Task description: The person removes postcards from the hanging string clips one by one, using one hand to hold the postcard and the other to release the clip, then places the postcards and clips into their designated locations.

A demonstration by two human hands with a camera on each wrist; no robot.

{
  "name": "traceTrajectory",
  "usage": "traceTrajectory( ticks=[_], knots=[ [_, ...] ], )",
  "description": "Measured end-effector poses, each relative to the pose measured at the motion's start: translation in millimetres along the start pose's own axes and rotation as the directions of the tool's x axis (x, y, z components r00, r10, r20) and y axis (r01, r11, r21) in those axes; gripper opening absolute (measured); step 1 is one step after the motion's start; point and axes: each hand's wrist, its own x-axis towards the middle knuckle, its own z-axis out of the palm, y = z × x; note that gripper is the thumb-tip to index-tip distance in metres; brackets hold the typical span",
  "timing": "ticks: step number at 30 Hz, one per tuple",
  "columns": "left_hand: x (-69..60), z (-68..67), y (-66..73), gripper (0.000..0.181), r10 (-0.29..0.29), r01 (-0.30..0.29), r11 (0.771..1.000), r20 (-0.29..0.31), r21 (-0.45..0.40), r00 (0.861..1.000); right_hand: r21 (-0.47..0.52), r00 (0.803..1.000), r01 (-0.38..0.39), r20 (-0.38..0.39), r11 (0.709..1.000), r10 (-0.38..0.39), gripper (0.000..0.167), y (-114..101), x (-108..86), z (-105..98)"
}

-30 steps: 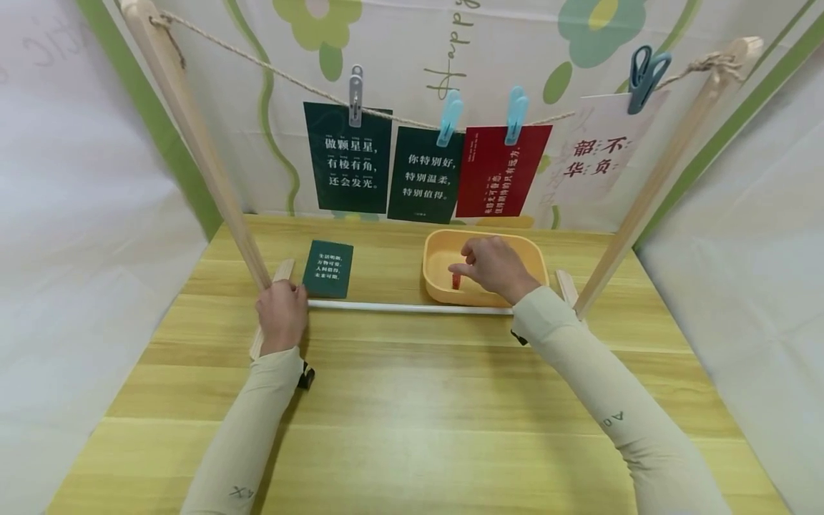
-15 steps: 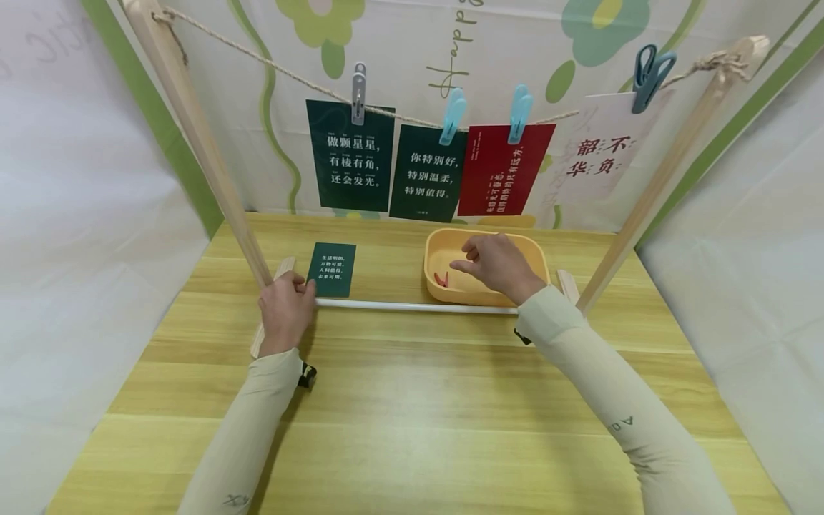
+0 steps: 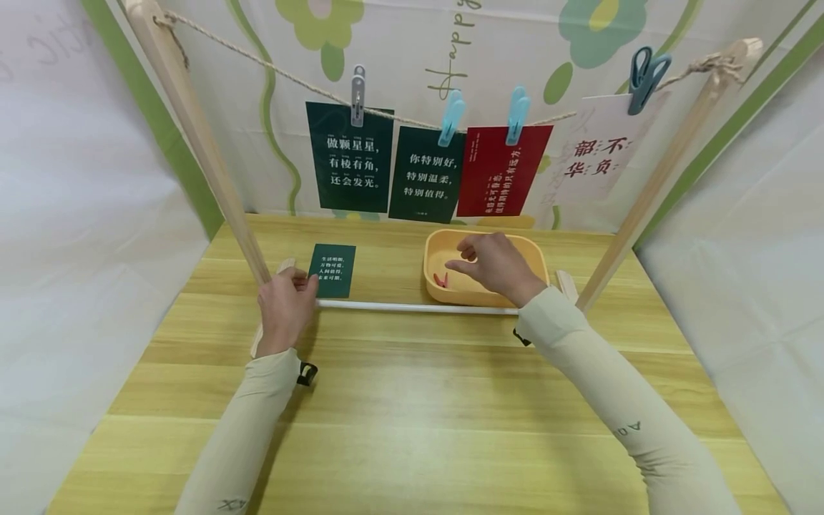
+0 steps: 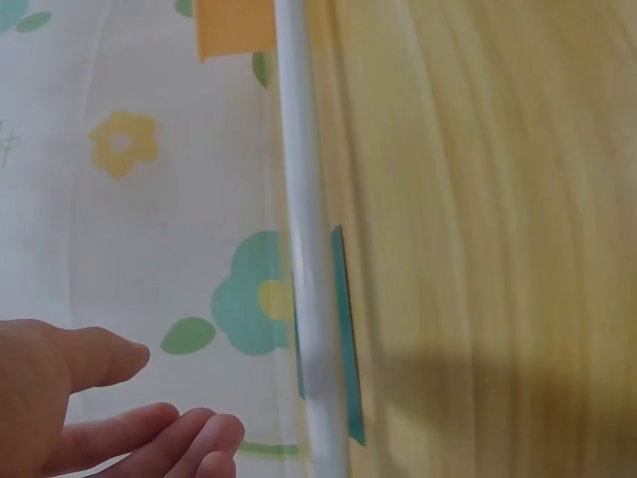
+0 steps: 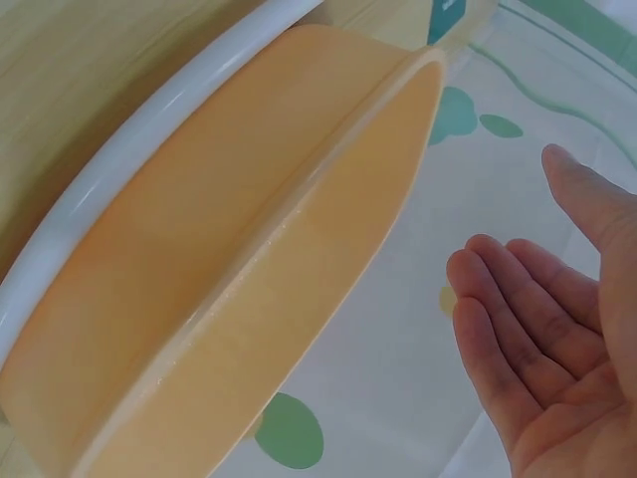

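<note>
My right hand [image 3: 498,266] hovers over the yellow bin [image 3: 473,300], its fingers loosely bent and holding nothing. A red clothespin [image 3: 440,280] lies inside the bin, left of that hand. By the foot of the left wooden post, my left hand [image 3: 283,307] is held with thumb and fingers apart and nothing between them. Just right of its fingertips a dark green card [image 3: 332,270] with white writing lies on the table. In the right wrist view the palm and spread thumb of the right hand [image 5: 557,329] show beside the bin wall.
A twine line [image 3: 257,61] runs between two wooden posts [image 3: 199,150]. From it hang two green cards [image 3: 350,161], a red card [image 3: 502,175] and a pale card [image 3: 599,157], held by clothespins [image 3: 517,116]. A white rod [image 3: 412,307] crosses low between the posts.
The red clothespin has dropped from below my right hand to the bin's floor. My left hand has shifted slightly right and its thumb and fingers have parted.
</note>
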Motion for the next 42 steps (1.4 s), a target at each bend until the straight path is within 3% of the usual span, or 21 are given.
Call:
traceTrajectory(
  ticks=[19,42],
  knots=[
    [-0.3,-4.6,11.7,0.03,0.046,-0.046,0.999,-0.01,-0.02,0.999,-0.008,0.999,0.049,-0.001,0.999,-0.049,0.044,-13,-5.4,-5],
    [-0.3,-8.1,17.5,0.027,0.049,-0.049,0.997,-0.002,-0.056,0.999,-0.043,0.991,0.132,-0.024,0.99,-0.133,0.045,-26,-10.0,-8]
  ],
)
